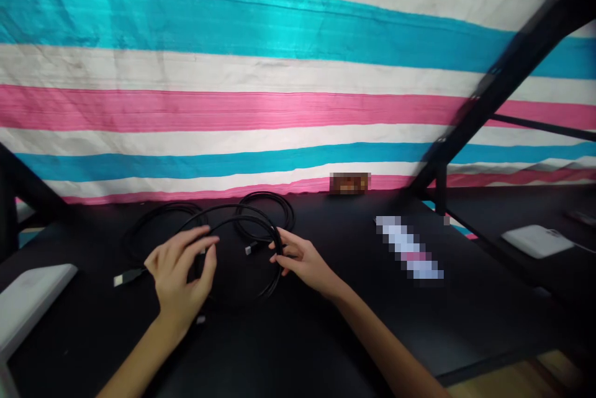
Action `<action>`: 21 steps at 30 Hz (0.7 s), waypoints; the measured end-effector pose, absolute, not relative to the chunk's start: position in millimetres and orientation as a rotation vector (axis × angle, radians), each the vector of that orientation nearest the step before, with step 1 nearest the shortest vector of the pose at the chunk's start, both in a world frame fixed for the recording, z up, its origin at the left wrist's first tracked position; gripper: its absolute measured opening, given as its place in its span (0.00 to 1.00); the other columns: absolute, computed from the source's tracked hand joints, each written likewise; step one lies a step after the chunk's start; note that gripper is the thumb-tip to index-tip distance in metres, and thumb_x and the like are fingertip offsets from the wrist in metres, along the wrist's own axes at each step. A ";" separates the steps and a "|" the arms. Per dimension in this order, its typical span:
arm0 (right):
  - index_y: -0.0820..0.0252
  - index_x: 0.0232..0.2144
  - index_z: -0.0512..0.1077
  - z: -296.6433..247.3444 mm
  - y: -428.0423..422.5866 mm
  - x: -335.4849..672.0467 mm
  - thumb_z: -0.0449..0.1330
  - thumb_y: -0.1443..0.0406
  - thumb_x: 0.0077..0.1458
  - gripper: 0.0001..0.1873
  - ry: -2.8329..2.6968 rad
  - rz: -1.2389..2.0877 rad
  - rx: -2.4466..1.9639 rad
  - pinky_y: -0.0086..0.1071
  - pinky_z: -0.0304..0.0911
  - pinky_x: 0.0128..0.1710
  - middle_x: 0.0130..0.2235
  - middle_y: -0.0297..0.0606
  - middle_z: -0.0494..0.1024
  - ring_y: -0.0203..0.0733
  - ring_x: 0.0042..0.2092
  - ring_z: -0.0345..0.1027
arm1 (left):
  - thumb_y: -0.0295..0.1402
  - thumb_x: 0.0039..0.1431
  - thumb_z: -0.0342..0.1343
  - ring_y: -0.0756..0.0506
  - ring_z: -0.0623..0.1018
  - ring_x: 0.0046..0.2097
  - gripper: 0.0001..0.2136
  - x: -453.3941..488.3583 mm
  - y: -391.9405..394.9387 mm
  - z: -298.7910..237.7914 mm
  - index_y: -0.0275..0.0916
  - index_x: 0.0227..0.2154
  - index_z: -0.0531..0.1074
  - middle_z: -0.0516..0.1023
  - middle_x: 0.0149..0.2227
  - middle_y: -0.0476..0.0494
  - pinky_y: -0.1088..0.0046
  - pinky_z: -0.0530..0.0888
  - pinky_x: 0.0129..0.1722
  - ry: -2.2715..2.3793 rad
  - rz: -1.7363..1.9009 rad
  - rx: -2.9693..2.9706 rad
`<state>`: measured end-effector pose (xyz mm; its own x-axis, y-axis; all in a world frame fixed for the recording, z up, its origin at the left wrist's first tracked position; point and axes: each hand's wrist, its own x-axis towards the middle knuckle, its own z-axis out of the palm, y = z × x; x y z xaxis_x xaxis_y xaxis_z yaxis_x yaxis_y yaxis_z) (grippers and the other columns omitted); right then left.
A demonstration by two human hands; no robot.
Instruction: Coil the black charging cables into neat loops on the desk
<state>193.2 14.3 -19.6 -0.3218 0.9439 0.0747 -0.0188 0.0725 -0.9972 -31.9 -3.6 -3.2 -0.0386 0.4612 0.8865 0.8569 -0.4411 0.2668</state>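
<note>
My right hand (305,264) pinches the side of a loose coil of black USB cable (274,227), raised off the black table. Its loops arch over toward my left hand (179,271), whose bent fingers are spread apart beside the coil, with a gap between thumb and fingertips. A USB plug (128,277) with a pale metal end lies left of that hand. Further back, one more black cable coil (291,212) rests on the table, with a small pale plug (250,249) in front of it. Another looped black cable (135,224) lies behind my left hand.
The black table (261,348) has a white box-like object (35,305) at the left edge. To the right lies a blurred-out pale strip (410,249); a brown blurred item (349,183) stands at the back. Dark frame bars (493,87) slope before a striped sheet (233,109).
</note>
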 end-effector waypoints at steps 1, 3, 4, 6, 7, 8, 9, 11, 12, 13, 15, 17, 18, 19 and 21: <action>0.50 0.53 0.67 -17.2 13.6 193.1 0.60 0.70 0.46 0.30 -1.475 1.392 -0.971 0.25 0.66 0.23 0.42 0.37 0.74 0.37 0.35 0.71 | 0.31 0.55 0.55 0.39 0.75 0.46 0.09 -32.5 -2.3 -0.5 0.42 0.39 0.72 0.76 0.45 0.40 0.56 0.64 0.49 -1.508 -1.463 -1.817; 0.50 0.53 0.67 -13.6 12.8 193.2 0.61 0.69 0.46 0.30 -1.471 1.404 -0.958 0.25 0.65 0.23 0.41 0.37 0.74 0.36 0.34 0.71 | 0.35 0.55 0.55 0.36 0.70 0.52 0.16 -33.8 1.4 2.3 0.41 0.47 0.68 0.71 0.52 0.36 0.53 0.62 0.52 -1.712 -1.434 -1.756; 0.50 0.53 0.67 -12.7 12.6 193.4 0.61 0.69 0.46 0.30 -1.468 1.414 -0.952 0.25 0.64 0.23 0.41 0.37 0.74 0.36 0.35 0.71 | 0.36 0.55 0.55 0.35 0.69 0.53 0.19 -34.9 3.9 2.0 0.40 0.49 0.67 0.70 0.52 0.36 0.52 0.62 0.52 -1.778 -1.427 -1.762; 0.51 0.53 0.67 -12.4 12.8 194.2 0.62 0.68 0.46 0.30 -1.458 1.426 -0.948 0.25 0.64 0.24 0.41 0.37 0.75 0.37 0.35 0.71 | 0.38 0.55 0.54 0.36 0.70 0.50 0.20 -38.1 9.6 -1.5 0.40 0.50 0.66 0.71 0.49 0.36 0.54 0.65 0.50 -1.860 -1.466 -1.845; 0.51 0.53 0.67 -12.8 13.1 194.6 0.62 0.68 0.46 0.29 -1.451 1.424 -0.950 0.25 0.63 0.24 0.41 0.37 0.75 0.37 0.35 0.71 | 0.39 0.54 0.55 0.38 0.72 0.47 0.19 -39.9 12.4 -4.2 0.40 0.49 0.67 0.72 0.46 0.37 0.57 0.67 0.47 -1.901 -1.532 -1.892; 0.51 0.53 0.68 -13.1 13.4 194.9 0.62 0.66 0.47 0.28 -1.442 1.416 -0.953 0.25 0.62 0.23 0.41 0.37 0.75 0.37 0.35 0.71 | 0.40 0.54 0.55 0.41 0.73 0.43 0.20 -41.6 15.0 -7.1 0.39 0.49 0.67 0.73 0.42 0.39 0.61 0.70 0.43 -1.943 -1.629 -1.933; 0.52 0.52 0.69 -13.2 13.8 195.1 0.62 0.65 0.48 0.26 -1.434 1.401 -0.959 0.25 0.61 0.23 0.40 0.38 0.75 0.37 0.35 0.71 | 0.40 0.53 0.56 0.43 0.74 0.39 0.20 -42.8 17.1 -9.7 0.39 0.49 0.66 0.73 0.38 0.42 0.65 0.71 0.40 -1.986 -1.743 -1.968; 0.55 0.50 0.71 -11.9 13.9 195.3 0.61 0.62 0.49 0.23 -1.414 1.358 -0.987 0.26 0.59 0.21 0.37 0.38 0.76 0.37 0.32 0.71 | 0.40 0.52 0.57 0.47 0.74 0.34 0.20 -43.2 19.6 -13.2 0.39 0.47 0.67 0.72 0.32 0.47 0.70 0.72 0.34 -2.063 -1.950 -2.005; 0.57 0.48 0.72 -10.3 13.7 195.2 0.61 0.61 0.49 0.21 -1.401 1.330 -1.007 0.26 0.58 0.21 0.35 0.37 0.76 0.36 0.31 0.70 | 0.40 0.51 0.58 0.48 0.74 0.33 0.19 -42.4 19.9 -13.9 0.39 0.45 0.68 0.72 0.31 0.48 0.72 0.71 0.34 -2.086 -2.019 -2.028; 0.58 0.45 0.73 -8.2 13.2 195.2 0.61 0.60 0.49 0.19 -1.386 1.298 -1.030 0.27 0.59 0.22 0.33 0.36 0.75 0.35 0.29 0.69 | 0.40 0.50 0.58 0.48 0.74 0.33 0.17 -41.0 19.7 -13.8 0.38 0.42 0.69 0.72 0.31 0.48 0.73 0.71 0.34 -2.093 -2.066 -2.070; 0.60 0.39 0.74 -3.3 12.1 195.2 0.62 0.59 0.48 0.16 -1.344 1.240 -1.074 0.28 0.60 0.25 0.29 0.34 0.74 0.33 0.26 0.66 | 0.41 0.49 0.58 0.49 0.73 0.31 0.13 -37.4 17.9 -11.7 0.38 0.35 0.71 0.73 0.29 0.49 0.75 0.70 0.31 -2.102 -2.094 -2.204; 0.61 0.35 0.74 0.8 11.2 195.5 0.62 0.57 0.48 0.15 -1.297 1.219 -1.103 0.29 0.59 0.25 0.26 0.32 0.71 0.31 0.23 0.63 | 0.42 0.50 0.58 0.51 0.69 0.25 0.12 -34.0 14.9 -8.2 0.37 0.26 0.70 0.69 0.23 0.51 0.77 0.66 0.24 -2.158 -2.052 -2.351; 0.61 0.34 0.73 2.0 11.0 195.7 0.62 0.55 0.48 0.16 -1.281 1.227 -1.109 0.28 0.58 0.23 0.24 0.30 0.70 0.31 0.21 0.61 | 0.43 0.50 0.57 0.53 0.65 0.22 0.14 -32.7 13.2 -6.5 0.37 0.22 0.68 0.66 0.20 0.53 0.78 0.63 0.21 -2.206 -2.018 -2.417; 0.62 0.32 0.72 2.7 10.8 196.0 0.61 0.54 0.48 0.16 -1.272 1.243 -1.109 0.27 0.56 0.21 0.23 0.29 0.68 0.30 0.20 0.59 | 0.44 0.51 0.56 0.54 0.63 0.20 0.16 -31.8 11.6 -4.8 0.37 0.19 0.65 0.63 0.18 0.54 0.79 0.60 0.19 -2.257 -1.990 -2.477; 0.62 0.27 0.70 2.8 10.9 196.4 0.60 0.52 0.50 0.17 -1.268 1.281 -1.087 0.26 0.51 0.18 0.20 0.27 0.64 0.27 0.17 0.54 | 0.46 0.52 0.55 0.55 0.60 0.19 0.18 -31.2 8.9 -2.5 0.37 0.18 0.64 0.61 0.16 0.54 0.79 0.57 0.17 -2.328 -1.993 -2.576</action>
<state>196.4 10.9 2.8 -0.1063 0.9933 0.0447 -0.0546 0.0390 -0.9977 -31.2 8.9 -2.5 0.0327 0.9956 0.0875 0.2399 -0.0928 0.9664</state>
